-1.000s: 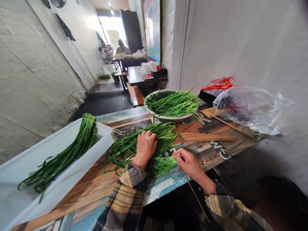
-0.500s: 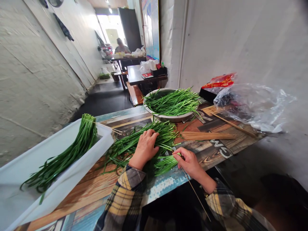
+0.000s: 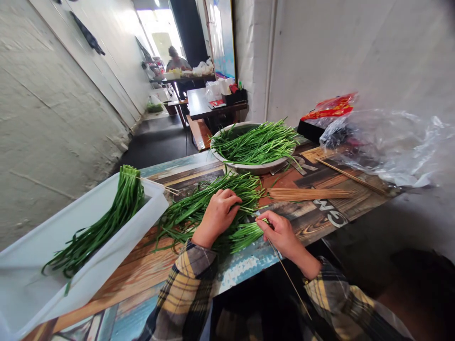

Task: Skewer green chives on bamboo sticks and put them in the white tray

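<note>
A loose heap of green chives (image 3: 199,206) lies on the painted wooden table (image 3: 149,265) in front of me. My left hand (image 3: 217,215) rests on the heap, fingers curled and pinching a few stalks. My right hand (image 3: 280,233) is closed on a thin bamboo skewer (image 3: 288,277) that slants down past the table edge, its tip among the cut ends of a small chive bunch (image 3: 245,234). Both sleeves are yellow and dark plaid.
A white tray (image 3: 88,222) at the left holds skewered chives (image 3: 106,222). A metal bowl (image 3: 249,166) full of chives stands behind the heap. A bundle of bamboo skewers (image 3: 305,193) lies to the right, near a clear plastic bag (image 3: 387,147). A person sits far down the corridor.
My left hand's fingers have shifted slightly right across the heap and drawn together on a few stalks. The right hand has stayed by the bunch ends. The camera tilted down a little.
</note>
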A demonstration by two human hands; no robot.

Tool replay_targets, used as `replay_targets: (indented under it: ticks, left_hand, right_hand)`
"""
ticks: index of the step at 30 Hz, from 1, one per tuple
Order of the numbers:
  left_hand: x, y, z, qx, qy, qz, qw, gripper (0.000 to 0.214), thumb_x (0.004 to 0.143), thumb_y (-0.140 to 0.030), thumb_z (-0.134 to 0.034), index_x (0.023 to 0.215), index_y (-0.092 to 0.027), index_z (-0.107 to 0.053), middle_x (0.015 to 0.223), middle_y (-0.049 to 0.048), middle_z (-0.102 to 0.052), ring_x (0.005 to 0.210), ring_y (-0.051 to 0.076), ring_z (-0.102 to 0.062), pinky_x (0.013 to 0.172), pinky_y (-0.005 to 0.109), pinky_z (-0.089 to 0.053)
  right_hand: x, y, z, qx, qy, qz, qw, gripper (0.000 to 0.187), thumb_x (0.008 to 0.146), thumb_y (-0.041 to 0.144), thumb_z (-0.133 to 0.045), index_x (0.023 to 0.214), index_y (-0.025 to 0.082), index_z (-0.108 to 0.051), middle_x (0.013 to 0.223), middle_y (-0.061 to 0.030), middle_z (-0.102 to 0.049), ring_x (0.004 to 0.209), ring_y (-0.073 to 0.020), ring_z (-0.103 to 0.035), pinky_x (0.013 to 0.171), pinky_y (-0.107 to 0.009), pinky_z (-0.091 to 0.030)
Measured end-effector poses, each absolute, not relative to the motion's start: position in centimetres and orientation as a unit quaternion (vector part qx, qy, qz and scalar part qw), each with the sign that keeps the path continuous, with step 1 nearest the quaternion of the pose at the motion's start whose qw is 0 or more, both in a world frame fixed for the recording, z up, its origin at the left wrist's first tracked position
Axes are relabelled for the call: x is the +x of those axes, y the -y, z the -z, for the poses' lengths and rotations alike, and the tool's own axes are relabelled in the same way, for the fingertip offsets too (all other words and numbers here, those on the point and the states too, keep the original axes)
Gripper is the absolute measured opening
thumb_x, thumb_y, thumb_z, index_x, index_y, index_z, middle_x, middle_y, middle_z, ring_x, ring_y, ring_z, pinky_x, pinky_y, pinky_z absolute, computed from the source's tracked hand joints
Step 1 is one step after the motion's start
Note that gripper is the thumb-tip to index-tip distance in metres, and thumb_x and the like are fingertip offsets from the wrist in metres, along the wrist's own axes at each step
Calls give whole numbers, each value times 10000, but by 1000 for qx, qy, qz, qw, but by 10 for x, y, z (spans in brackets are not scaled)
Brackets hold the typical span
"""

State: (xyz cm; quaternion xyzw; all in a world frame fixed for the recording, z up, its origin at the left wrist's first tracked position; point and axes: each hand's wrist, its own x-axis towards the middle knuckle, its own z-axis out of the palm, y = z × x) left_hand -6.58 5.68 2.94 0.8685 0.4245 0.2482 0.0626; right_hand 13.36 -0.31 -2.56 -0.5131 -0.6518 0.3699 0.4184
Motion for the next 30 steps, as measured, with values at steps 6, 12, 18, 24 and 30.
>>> replay_targets:
  ticks: [6,12,18,24,30]
  left_hand:
    - [-54,-54,-21,872,-438,-218,18,129,859,-223,-576,842,-202,-703,918,62,-599,863,196,-508,769,340,-414]
    - [-49,-55,-21,821,-435,-348,126,153,871,-204,-523,752,-170,-613,853,39,-609,838,163,-528,801,304,-413]
    - [-44,-54,-18,741,-426,-395,336,157,874,-246,-476,797,-156,-578,657,-11,-577,612,108,-505,608,214,-403]
    - [-38,-58,-6,747,-424,-381,341,171,793,-162,-495,712,-137,-644,644,1,-619,623,117,-530,608,212,-402]
    - [-36,-62,0,747,-414,-388,347,189,773,-149,-482,693,-128,-652,661,9,-628,640,117,-532,609,210,-407]
  right_hand:
    - [134,3,26,-506,659,-360,424,204,901,376,-514,853,199,-604,519,62,-545,418,-108,-554,499,-222,-407]
    - [133,2,25,-508,647,-372,431,199,898,382,-514,850,207,-598,526,60,-532,423,-116,-556,484,-228,-402]
    - [134,-1,29,-516,635,-364,445,224,893,413,-511,891,211,-607,500,62,-520,430,-129,-551,489,-239,-411]
    - [136,0,26,-522,628,-363,449,233,864,419,-535,902,204,-615,686,24,-623,446,-106,-557,478,-231,-414]
    - [137,-4,30,-534,620,-348,458,282,852,449,-539,905,190,-637,631,32,-609,443,-113,-558,481,-233,-412]
